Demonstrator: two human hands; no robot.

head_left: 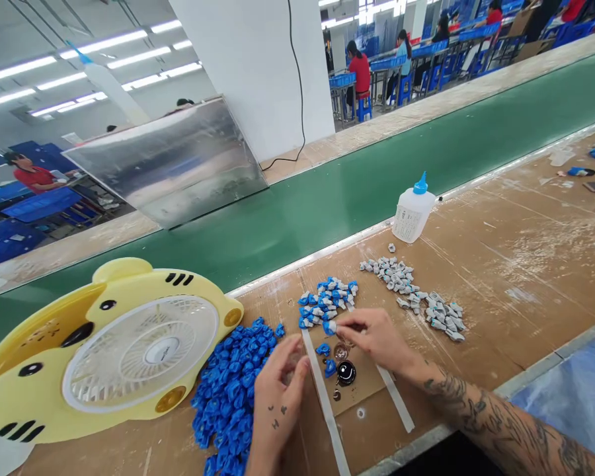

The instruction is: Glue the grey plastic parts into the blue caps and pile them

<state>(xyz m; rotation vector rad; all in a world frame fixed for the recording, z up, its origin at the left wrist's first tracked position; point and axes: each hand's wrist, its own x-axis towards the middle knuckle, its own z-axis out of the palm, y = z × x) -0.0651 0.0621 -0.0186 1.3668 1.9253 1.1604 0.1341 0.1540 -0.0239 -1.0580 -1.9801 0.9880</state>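
My right hand point(379, 340) is closed in a pinch on a small blue-and-grey part point(330, 328), at the near edge of a cluster of similar blue-and-grey parts point(327, 297). My left hand point(280, 390) is beside a heap of small blue parts point(233, 390). Its fingers are loosely curled with the thumb apart, and I see nothing between them. Between the hands, a few loose blue parts point(330, 367) lie by a shiny black round object point(346, 372) and a small clear dish point(341, 352). Small grey parts point(411, 291) are spread beyond my right hand.
A yellow animal-shaped fan housing point(129, 277) lies at left. A white squeeze bottle point(412, 215) with a blue tip stands at the back of the cardboard-covered table point(520, 264). Behind runs a green conveyor belt point(327, 192) with a metal panel point(178, 165). Several people sit farther away.
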